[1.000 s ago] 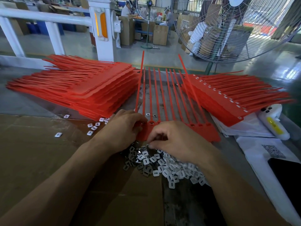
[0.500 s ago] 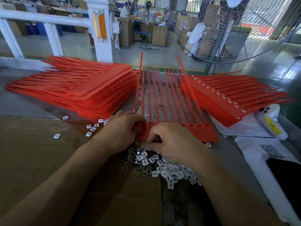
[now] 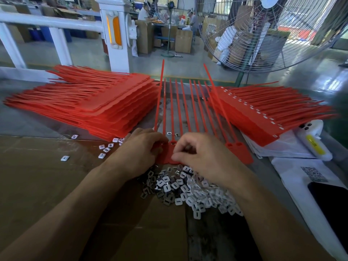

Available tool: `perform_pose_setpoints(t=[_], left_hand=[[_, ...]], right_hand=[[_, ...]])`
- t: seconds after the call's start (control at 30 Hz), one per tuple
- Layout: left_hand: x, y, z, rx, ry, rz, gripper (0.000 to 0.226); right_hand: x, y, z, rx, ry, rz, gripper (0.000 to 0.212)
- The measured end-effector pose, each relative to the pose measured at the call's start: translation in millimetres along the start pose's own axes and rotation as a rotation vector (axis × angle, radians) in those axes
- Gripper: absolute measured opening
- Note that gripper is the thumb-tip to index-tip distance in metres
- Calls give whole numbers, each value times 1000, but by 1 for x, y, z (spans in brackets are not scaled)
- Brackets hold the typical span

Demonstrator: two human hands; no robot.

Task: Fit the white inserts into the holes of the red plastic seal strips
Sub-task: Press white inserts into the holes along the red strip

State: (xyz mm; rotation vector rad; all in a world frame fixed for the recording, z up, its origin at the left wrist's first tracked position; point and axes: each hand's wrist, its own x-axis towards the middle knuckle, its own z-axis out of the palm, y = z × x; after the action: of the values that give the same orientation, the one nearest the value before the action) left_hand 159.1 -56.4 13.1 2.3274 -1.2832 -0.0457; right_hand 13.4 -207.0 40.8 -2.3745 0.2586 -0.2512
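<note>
Item: red seal strips (image 3: 190,117), one joined row, tails fanned toward the table's far edge, heads at your hands so the holes face you. White inserts (image 3: 190,189) heaped just below, within easy reach. Your left hand (image 3: 137,153) curls over the row's left end, steadying it. Your right hand (image 3: 199,155), fingers curled narrow, pinches at a head; any insert held is hidden.
</note>
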Motion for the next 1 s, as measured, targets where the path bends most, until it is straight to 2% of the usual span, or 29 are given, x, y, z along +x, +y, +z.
perform_pose_setpoints(t=[0.17, 0.27, 0.53, 0.63, 1.0], left_hand=[[0, 0, 0, -8, 2, -7, 34], [0, 1, 0, -6, -2, -7, 34], [0, 0, 1, -5, 1, -14, 35], [1, -1, 1, -7, 7, -8, 34], [2, -3, 3, -7, 17, 2, 34]], right_hand=[[-1, 23, -31, 138, 371, 134, 8], [0, 43, -53, 128, 470, 212, 13], [-3, 86, -57, -21, 511, 367, 19], [-2, 92, -54, -61, 509, 380, 12], [0, 99, -52, -94, 499, 360, 12]])
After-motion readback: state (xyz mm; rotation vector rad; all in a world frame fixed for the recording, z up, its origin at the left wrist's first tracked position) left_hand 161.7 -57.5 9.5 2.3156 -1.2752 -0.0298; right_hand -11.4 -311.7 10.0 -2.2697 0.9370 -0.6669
